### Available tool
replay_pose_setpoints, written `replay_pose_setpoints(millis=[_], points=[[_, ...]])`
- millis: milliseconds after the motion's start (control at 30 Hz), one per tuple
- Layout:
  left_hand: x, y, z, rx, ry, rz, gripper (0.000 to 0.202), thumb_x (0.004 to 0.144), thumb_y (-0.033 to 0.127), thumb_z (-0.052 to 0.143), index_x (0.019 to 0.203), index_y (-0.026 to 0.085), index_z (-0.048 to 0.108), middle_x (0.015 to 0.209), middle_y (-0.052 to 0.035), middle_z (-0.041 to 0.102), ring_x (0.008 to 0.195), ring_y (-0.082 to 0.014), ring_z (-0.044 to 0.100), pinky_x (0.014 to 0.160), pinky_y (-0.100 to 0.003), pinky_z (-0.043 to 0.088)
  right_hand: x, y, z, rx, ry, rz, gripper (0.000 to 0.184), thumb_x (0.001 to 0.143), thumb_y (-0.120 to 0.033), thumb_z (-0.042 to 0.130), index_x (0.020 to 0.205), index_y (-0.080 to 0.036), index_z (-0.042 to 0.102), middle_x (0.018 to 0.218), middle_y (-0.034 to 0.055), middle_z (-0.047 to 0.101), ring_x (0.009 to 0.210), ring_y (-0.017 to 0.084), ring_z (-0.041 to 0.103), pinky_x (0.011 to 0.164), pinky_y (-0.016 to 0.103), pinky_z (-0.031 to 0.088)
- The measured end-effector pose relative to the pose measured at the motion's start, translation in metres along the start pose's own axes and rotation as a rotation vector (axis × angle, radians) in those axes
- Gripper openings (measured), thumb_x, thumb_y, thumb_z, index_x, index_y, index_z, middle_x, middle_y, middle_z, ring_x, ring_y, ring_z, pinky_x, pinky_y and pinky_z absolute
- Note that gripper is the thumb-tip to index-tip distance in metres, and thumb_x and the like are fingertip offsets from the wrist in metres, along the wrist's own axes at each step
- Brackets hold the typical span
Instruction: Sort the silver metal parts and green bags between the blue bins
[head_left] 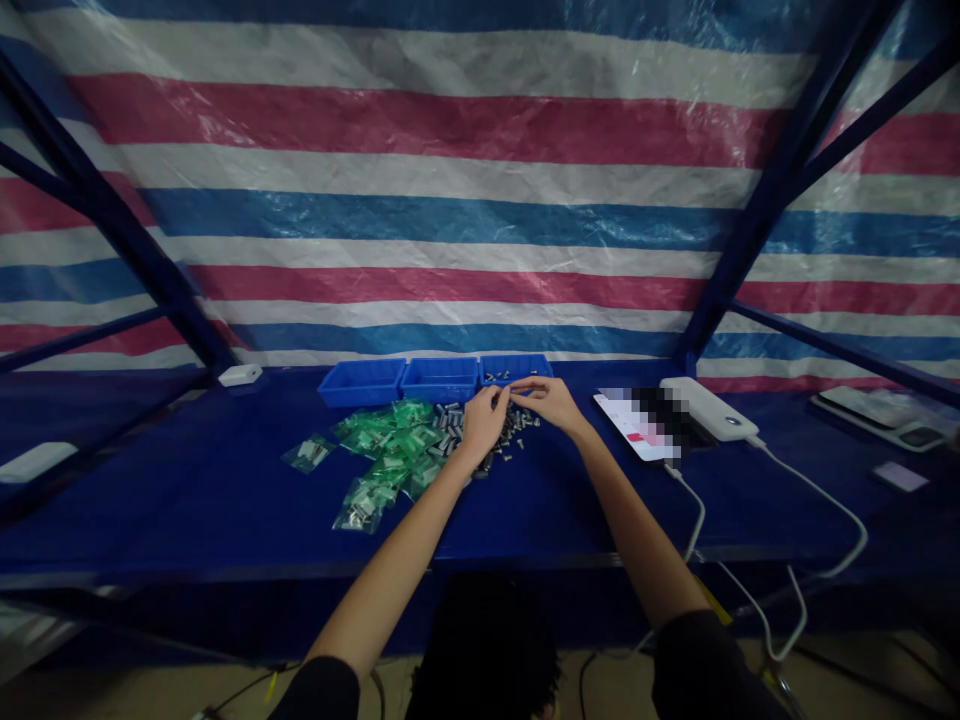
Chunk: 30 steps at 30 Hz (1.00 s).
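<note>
Both my arms reach out over a blue table (187, 500). My left hand (484, 418) and my right hand (551, 400) meet fingertip to fingertip above a heap of small grey metal parts (510, 432), each with fingers pinched on something too small to name. Left of the heap lies a pile of small green plastic bags (397, 445) holding more parts. Three blue trays (439, 380) stand in a row just behind the hands; the right one (516, 370) has a few parts in it.
A phone (637, 425) and a white power bank (709, 408) with white cables (817, 495) lie to the right. One small white box (240, 375) sits at the back left. Blue frame bars (112, 215) rise on both sides before a striped tarpaulin (480, 190).
</note>
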<state>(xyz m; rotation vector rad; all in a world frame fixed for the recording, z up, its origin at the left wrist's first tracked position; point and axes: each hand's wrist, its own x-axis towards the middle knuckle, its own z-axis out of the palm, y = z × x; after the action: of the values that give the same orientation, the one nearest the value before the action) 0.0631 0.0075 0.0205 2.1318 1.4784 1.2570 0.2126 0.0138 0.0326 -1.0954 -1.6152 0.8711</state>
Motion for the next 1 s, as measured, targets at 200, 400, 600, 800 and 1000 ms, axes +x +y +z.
replay_pose_setpoints(millis=[200, 400, 600, 800, 1000], points=[[0.001, 0.000, 0.001, -0.063, -0.030, -0.065, 0.036, 0.089, 0.038, 0.034, 0.069, 0.018, 0.056, 0.063, 0.0006, 0.055, 0.061, -0.0125, 0.051, 0.059, -0.023, 0.035, 0.001, 0.000, 0.004, -0.032, 0.026, -0.089, 0.028, 0.069, -0.037, 0.065, 0.089, -0.017, 0.071, 0.090, 0.0059, 0.072, 0.081, 0.019, 0.066, 0.080, 0.032, 0.051], [0.000, 0.001, 0.001, -0.048, -0.024, -0.066, 0.035, 0.089, 0.035, 0.036, 0.067, 0.017, 0.056, 0.067, -0.0012, 0.056, 0.067, -0.0125, 0.052, 0.063, -0.022, 0.036, 0.001, 0.001, 0.005, -0.061, 0.040, -0.142, 0.024, 0.073, -0.035, 0.062, 0.088, -0.018, 0.071, 0.089, 0.0056, 0.072, 0.086, 0.020, 0.066, 0.083, 0.033, 0.050], [0.001, 0.002, 0.001, -0.099, 0.007, -0.097, 0.033, 0.088, 0.036, 0.036, 0.075, 0.017, 0.060, 0.073, -0.0019, 0.061, 0.069, -0.0132, 0.054, 0.066, -0.024, 0.039, 0.002, 0.003, 0.005, -0.088, 0.104, -0.098, 0.028, 0.072, -0.038, 0.063, 0.086, -0.016, 0.071, 0.087, 0.0066, 0.072, 0.082, 0.020, 0.066, 0.077, 0.030, 0.052], [0.001, 0.002, -0.002, -0.132, 0.044, -0.149, 0.023, 0.085, 0.029, 0.041, 0.084, 0.018, 0.062, 0.079, -0.0022, 0.064, 0.075, -0.0149, 0.058, 0.072, -0.025, 0.042, 0.005, 0.014, 0.000, -0.110, 0.227, 0.071, 0.029, 0.069, -0.040, 0.064, 0.081, -0.015, 0.071, 0.075, 0.0070, 0.072, 0.073, 0.021, 0.068, 0.065, 0.028, 0.055], [0.001, 0.001, -0.001, -0.117, 0.046, -0.163, 0.021, 0.083, 0.028, 0.043, 0.084, 0.019, 0.062, 0.077, -0.0020, 0.064, 0.075, -0.0155, 0.059, 0.072, -0.026, 0.043, 0.004, 0.019, -0.005, -0.165, 0.279, 0.158, 0.026, 0.070, -0.038, 0.063, 0.081, -0.016, 0.071, 0.071, 0.0062, 0.072, 0.067, 0.020, 0.068, 0.058, 0.027, 0.056]])
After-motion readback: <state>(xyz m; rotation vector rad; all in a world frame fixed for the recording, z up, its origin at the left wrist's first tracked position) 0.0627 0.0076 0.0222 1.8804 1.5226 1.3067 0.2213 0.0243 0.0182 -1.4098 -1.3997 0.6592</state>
